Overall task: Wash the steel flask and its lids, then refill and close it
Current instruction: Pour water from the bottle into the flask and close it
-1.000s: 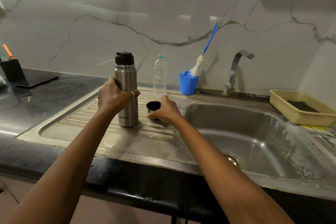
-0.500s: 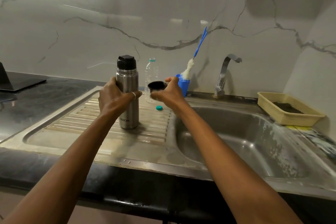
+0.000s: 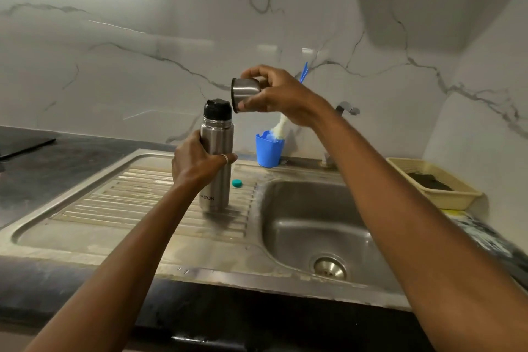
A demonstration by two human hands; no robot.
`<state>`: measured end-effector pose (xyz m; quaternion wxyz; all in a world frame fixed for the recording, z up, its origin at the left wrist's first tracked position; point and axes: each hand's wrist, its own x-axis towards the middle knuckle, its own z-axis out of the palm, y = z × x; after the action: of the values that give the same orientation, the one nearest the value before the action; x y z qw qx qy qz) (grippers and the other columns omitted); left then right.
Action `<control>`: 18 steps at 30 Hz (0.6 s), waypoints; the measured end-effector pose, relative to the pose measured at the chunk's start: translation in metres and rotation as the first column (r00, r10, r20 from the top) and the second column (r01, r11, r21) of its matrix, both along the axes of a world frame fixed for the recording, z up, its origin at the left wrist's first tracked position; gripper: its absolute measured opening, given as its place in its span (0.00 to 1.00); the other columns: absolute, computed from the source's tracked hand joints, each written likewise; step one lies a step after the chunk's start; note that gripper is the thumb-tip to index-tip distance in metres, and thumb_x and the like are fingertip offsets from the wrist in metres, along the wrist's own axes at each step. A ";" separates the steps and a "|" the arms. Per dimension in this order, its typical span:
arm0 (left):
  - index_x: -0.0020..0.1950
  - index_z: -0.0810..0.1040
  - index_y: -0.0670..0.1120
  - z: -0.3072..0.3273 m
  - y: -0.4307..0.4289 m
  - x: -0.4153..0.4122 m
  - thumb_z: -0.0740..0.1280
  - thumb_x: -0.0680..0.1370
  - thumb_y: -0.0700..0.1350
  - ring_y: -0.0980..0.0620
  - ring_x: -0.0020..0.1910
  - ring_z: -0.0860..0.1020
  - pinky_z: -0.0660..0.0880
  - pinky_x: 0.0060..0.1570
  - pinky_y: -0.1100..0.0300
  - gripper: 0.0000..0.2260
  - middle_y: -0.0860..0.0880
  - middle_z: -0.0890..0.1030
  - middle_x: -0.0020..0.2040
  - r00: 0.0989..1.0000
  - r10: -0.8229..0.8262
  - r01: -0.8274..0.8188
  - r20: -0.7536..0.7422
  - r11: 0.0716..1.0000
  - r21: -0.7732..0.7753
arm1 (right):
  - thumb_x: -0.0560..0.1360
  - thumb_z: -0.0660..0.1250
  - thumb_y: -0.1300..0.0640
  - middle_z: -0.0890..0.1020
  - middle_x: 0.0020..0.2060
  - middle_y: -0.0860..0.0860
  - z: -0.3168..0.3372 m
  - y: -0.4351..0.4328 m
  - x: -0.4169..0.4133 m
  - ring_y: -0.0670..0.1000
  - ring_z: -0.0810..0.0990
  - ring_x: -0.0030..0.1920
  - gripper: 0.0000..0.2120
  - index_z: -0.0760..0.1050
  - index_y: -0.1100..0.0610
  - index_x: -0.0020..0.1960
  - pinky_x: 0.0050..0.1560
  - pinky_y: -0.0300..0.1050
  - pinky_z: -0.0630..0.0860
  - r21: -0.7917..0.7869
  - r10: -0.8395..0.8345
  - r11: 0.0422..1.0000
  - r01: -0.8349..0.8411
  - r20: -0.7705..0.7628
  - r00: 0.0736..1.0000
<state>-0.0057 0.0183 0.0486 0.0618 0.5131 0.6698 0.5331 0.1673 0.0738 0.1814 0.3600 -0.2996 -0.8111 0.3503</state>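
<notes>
On the ribbed draining board [image 3: 128, 197] left of the sink basin [image 3: 303, 226], the steel flask [image 3: 217, 134] stands upright with its black inner lid [image 3: 217, 108] on; the left hand [image 3: 200, 161] grips its body, fingers and thumb curled round it; the right hand [image 3: 274, 97] holds the steel outer cap [image 3: 245, 93] in the air just beside the flask's top, pinched between thumb and fingers, tipped on its side with its dark-rimmed mouth facing left; 1 small teal bottle cap [image 3: 237, 183] lies on the board just right of the flask; a blue cup [image 3: 268, 151] holding a brush [image 3: 281, 126] stands behind it by the wall.
</notes>
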 end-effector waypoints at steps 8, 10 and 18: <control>0.60 0.75 0.49 -0.008 0.009 0.010 0.82 0.65 0.53 0.47 0.48 0.77 0.76 0.49 0.52 0.28 0.50 0.78 0.48 0.999 -0.008 0.007 -0.031 1.000 -0.026 | 0.65 0.77 0.67 0.80 0.56 0.53 0.051 -0.011 -0.027 0.52 0.81 0.55 0.28 0.75 0.50 0.61 0.52 0.44 0.81 0.186 -0.072 0.982 -0.044 0.574 0.816; 0.60 0.75 0.49 -0.010 0.011 0.011 0.82 0.65 0.53 0.47 0.48 0.78 0.75 0.48 0.52 0.29 0.50 0.79 0.48 1.000 -0.006 0.006 -0.029 1.000 -0.024 | 0.66 0.77 0.67 0.80 0.58 0.51 0.051 -0.009 -0.035 0.51 0.80 0.56 0.27 0.76 0.48 0.61 0.51 0.42 0.79 0.194 -0.089 0.980 -0.046 0.633 0.769; 0.61 0.76 0.48 -0.012 0.017 0.009 0.82 0.65 0.55 0.48 0.47 0.78 0.75 0.47 0.53 0.30 0.50 0.79 0.48 0.999 -0.006 0.005 -0.037 1.000 -0.019 | 0.69 0.75 0.68 0.77 0.61 0.50 0.046 -0.001 -0.052 0.52 0.78 0.60 0.28 0.77 0.48 0.65 0.57 0.42 0.78 0.182 -0.079 0.980 -0.079 0.722 0.688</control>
<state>0.0033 0.0352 0.0364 0.0558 0.5241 0.6745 0.5170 0.1156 0.0733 0.2277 0.0380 -0.3759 -0.9180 0.1205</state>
